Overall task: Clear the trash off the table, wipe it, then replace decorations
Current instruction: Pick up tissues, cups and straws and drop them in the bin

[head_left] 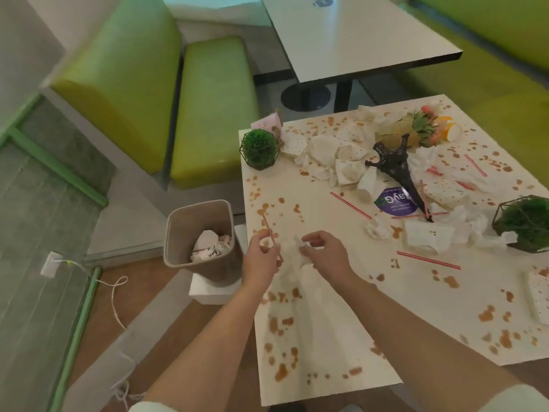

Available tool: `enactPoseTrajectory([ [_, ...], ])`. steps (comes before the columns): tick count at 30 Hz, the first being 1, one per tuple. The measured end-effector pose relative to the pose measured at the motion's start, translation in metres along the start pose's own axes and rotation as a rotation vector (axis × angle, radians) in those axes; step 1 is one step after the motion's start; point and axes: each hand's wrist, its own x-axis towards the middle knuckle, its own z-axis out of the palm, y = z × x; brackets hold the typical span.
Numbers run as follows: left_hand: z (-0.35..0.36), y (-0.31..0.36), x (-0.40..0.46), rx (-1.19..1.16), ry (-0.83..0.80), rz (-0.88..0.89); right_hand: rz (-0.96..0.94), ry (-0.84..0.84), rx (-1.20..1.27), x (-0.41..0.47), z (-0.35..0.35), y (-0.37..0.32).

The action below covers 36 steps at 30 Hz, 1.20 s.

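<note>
Near the centre of the frame, both hands meet over the left edge of the stained table (326,337). The left hand (261,260) has its fingers curled around a red-and-white straw (269,230) and the edge of a crumpled white tissue (292,255); the right hand (325,252) pinches the same tissue from the other side, so the wad sits between the two hands, just above the tabletop.

Just left of the hands, off the table, a beige trash bin (178,233) stands on a white block and already contains crumpled paper.

The tabletop is spattered with brown spots. In the upper right of the frame a heap of used napkins (335,156) lies around a toppled black Eiffel Tower figurine (395,165), whose tip rests over a round purple sticker (392,203). Beside it lie a tipped white paper cup (368,182), more straws, and a bouquet of pink flowers (421,126) on its side. A green plant ball in a wire frame (260,148) stands at the table's far left corner; a second such plant (525,223) sits at the right edge of the frame. Green booth seats (208,114) fill the upper left, with another table (356,40) above.
</note>
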Motion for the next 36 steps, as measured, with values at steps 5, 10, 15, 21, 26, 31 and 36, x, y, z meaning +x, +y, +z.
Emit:
enactPoseTrajectory([
  [5,-0.063,-0.014,0.034,0.09,0.077,-0.03,-0.005,-0.086,-0.021,0.015,0.061,-0.027],
  [10,-0.122,-0.017,0.074,0.176,0.166,-0.071,0.001,-0.143,-0.066,0.036,0.119,-0.051],
  [15,-0.156,-0.018,0.112,0.218,0.145,-0.136,-0.007,-0.117,-0.112,0.056,0.162,-0.067],
  [21,-0.177,-0.031,0.132,0.441,0.082,-0.186,-0.014,-0.112,-0.139,0.073,0.201,-0.074],
  [26,-0.177,-0.034,0.134,0.39,0.182,-0.164,-0.053,-0.113,-0.177,0.078,0.224,-0.079],
  [31,-0.164,-0.032,0.134,0.357,0.158,-0.132,0.0,-0.316,-0.346,0.073,0.22,-0.07],
  [36,-0.138,-0.017,0.128,0.369,0.089,-0.083,0.006,-0.165,-0.239,0.075,0.186,-0.066],
])
